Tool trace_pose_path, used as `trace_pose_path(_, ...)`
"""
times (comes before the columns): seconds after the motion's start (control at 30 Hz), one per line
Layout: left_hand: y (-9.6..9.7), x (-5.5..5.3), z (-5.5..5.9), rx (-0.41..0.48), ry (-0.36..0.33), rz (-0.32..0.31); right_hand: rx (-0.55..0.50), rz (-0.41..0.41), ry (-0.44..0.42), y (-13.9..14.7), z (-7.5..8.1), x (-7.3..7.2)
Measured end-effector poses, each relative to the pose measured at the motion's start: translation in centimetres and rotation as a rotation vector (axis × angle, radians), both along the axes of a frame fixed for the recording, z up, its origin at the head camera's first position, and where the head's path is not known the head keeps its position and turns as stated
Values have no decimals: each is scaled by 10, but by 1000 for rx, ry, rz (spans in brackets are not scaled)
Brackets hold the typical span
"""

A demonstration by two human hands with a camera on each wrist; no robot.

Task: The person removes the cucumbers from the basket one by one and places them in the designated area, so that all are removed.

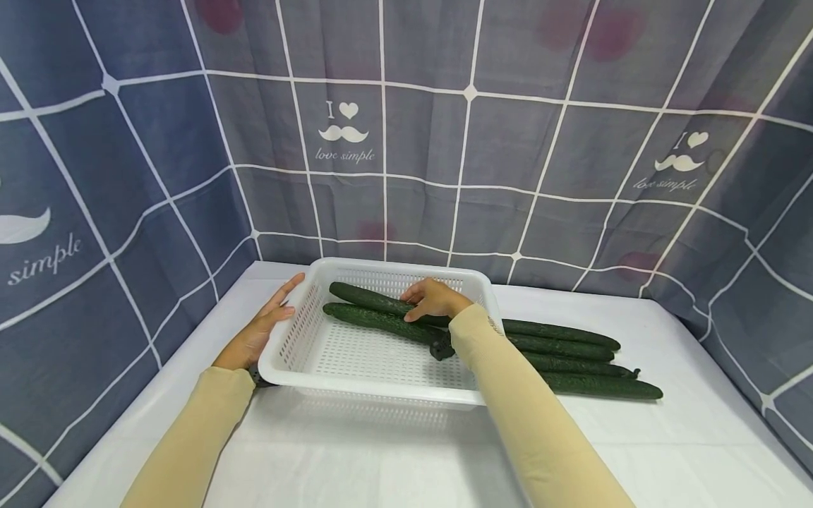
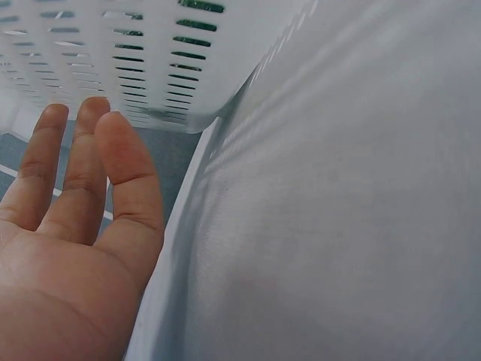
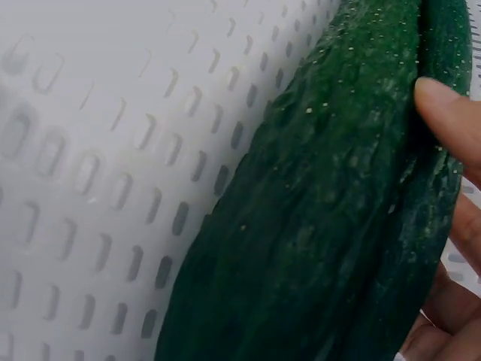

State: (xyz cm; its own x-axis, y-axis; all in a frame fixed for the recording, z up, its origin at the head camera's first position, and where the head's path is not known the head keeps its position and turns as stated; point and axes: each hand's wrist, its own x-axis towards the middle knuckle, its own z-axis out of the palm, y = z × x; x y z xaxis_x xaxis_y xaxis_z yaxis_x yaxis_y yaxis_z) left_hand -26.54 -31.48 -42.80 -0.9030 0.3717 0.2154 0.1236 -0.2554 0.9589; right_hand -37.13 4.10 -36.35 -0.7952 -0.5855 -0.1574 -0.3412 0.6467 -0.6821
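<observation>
A white perforated plastic basket [image 1: 375, 388] stands on the table, with two long dark green cucumbers lying side by side in it. My right hand [image 1: 435, 300] reaches into the basket and grips the farther cucumber [image 1: 362, 295]. In the right wrist view its thumb [image 3: 447, 113] lies along the groove between the two, and the other fingers curl round the far side. The nearer cucumber [image 1: 375, 319] lies against it on the basket floor. At the basket's left side is my left hand [image 1: 257, 335], fingers extended along the outer wall and rim, the palm bare in the left wrist view.
Several more cucumbers [image 1: 597, 386] lie in a row on the table right of the basket, their left ends hidden by the basket and my right sleeve. A white cloth [image 1: 356, 458] covers the table. Grey-blue checked curtains [image 1: 419, 134] stand behind and at both sides.
</observation>
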Motion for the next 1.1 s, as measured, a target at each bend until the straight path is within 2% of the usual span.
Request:
trace_pose_path(0.23, 0, 0, 0, -20, -18, 13, 66, 23, 30, -2, -1, 0)
trace_pose_path(0.53, -1, -1, 0, -2, -4, -8, 84, 29, 94, -3, -1, 1)
trace_pose_path(0.7, 0, -1, 0, -5, 1, -5, 55, 38, 151, -4, 1, 0)
trace_pose_path(0.9, -1, -2, -2, 14, -5, -13, 1, 19, 184, -3, 2, -1)
trace_pose_path(1.1, -1, -2, -3, 4, -7, 7, -55, 2, 205, -3, 3, -1)
